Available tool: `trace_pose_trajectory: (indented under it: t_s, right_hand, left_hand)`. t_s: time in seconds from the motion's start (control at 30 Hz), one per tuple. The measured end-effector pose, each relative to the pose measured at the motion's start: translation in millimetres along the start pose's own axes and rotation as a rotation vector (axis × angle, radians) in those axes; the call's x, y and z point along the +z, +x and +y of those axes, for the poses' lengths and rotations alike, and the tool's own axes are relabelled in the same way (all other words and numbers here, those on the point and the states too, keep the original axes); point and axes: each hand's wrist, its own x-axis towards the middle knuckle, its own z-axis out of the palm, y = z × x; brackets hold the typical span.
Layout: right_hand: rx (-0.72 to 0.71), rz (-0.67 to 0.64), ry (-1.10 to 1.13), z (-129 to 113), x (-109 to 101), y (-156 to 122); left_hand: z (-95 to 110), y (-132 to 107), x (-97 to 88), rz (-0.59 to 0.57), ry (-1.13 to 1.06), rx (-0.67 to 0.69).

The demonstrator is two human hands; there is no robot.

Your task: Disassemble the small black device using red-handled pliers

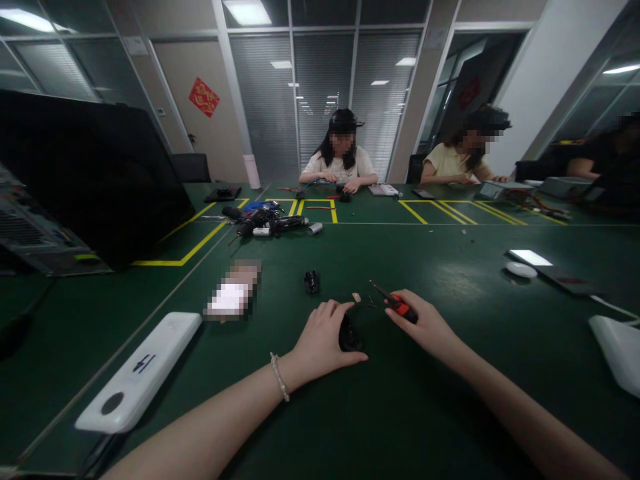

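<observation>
We work at a dark green bench [450, 413] crossed by yellow tape lines. A big black monitor [100, 180] stands at its far left, and a white oblong device [145, 370] marked 14 lies near our left forearm. Our left hand [323, 337] lies low on the bench in front of us, near the middle. Its fingers [330, 313] curl over a small black casing [349, 335] with the thumb alongside, pinning it down. Our right hand [425, 327], just beside it, has its fingers closed on a red-and-black screwdriver [400, 305], whose thin tip points up and left, clear of the casing. Beyond lie a small black part [311, 281], a tan chip [356, 297] and what look like tiny screws [371, 304].

We judge the casing to be light, rigid plastic, smooth and rounded, so apt to skid or roll. It is best gripped by its sides and pressed flat. The screwdriver seems light and stiff. Its handle gives the sure hold, but the slender tip could slip.
</observation>
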Motion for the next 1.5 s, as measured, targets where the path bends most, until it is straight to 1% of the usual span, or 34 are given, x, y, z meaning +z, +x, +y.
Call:
trace_pose_trajectory:
  t_s: [0.07,0.2,0.33,0.4,0.47,0.5,0.63,0.73,0.8,0.9,1.0,1.33,1.5]
  right_hand:
    - [-0.032,0.034,-0.016,0,0,0]
    - [-0.028,0.105,-0.063,0,-1,-1]
    - [-0.068,0.054,-0.141,1,-2,-1]
    - [-0.101,0.053,-0.138,2,-2,-1]
    - [-0.138,0.069,-0.124,5,0,-1]
    - [-0.180,0.065,-0.145,6,1,-1]
    - [-0.298,0.029,-0.343,9,6,-3]
    - [-0.303,-0.052,-0.524,6,9,-5]
    - [-0.324,-0.078,-0.622,2,10,-6]
    - [-0.363,-0.081,-0.743,-1,11,-7]
    - [-0.383,-0.076,-0.826,-2,11,-8]
    - [-0.401,-0.090,-0.873,-5,16,-9]
    - [-0.388,-0.089,-0.918,-5,15,-9]
  left_hand:
    - [-1,0,-1.6,-0.018,-0.017,0.013]
    - [-3,0,-2.4,-0.043,-0.074,0.028]
    - [-4,1,-3.0,-0.038,-0.131,0.056]
    - [-4,1,-4.1,-0.031,-0.149,0.060]
    - [-4,1,-5.3,-0.055,-0.159,0.055]
    - [-4,1,-5.8,-0.054,-0.163,0.055]
    - [-6,2,-5.9,-0.060,-0.194,0.066]
    - [-10,4,-4.5,-0.071,-0.217,0.074]
    - [-12,5,-3.7,-0.068,-0.224,0.086]
    - [-13,4,-3.5,-0.086,-0.239,0.076]
    - [-12,4,-4.3,-0.077,-0.254,0.082]
    - [-10,3,-6.3,-0.077,-0.264,0.081]
    - [-9,4,-8.6,-0.093,-0.254,0.071]
